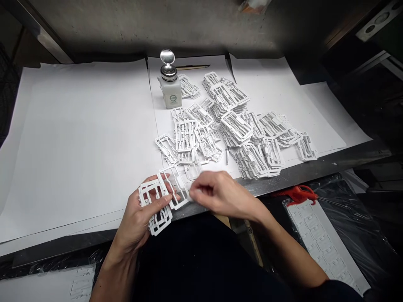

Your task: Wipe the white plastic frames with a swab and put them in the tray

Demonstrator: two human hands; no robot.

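Several thin white plastic frames (160, 218) are held in a small stack in my left hand (138, 214), the thumb pressed over them. One frame (174, 184) from that stack sticks out to the right, tilted, with its cut-outs showing. Just right of its edge is my right hand (220, 193), fingers curled together and slightly blurred; whether anything is pinched in them is hidden. Beyond both hands lies a loose heap of similar white frames (185, 136), some flat and some overlapping. A small metal pin-like piece (227, 155) lies beside the heap.
A white pump bottle (171, 94) with a raised metal lid stands behind the heap, and a thin dark tool (192, 67) lies past it. White paper (78, 142) covers the table. Below the metal edge (330, 165), a red air gun (297, 193) rests by a white sheet (330, 247) at right.
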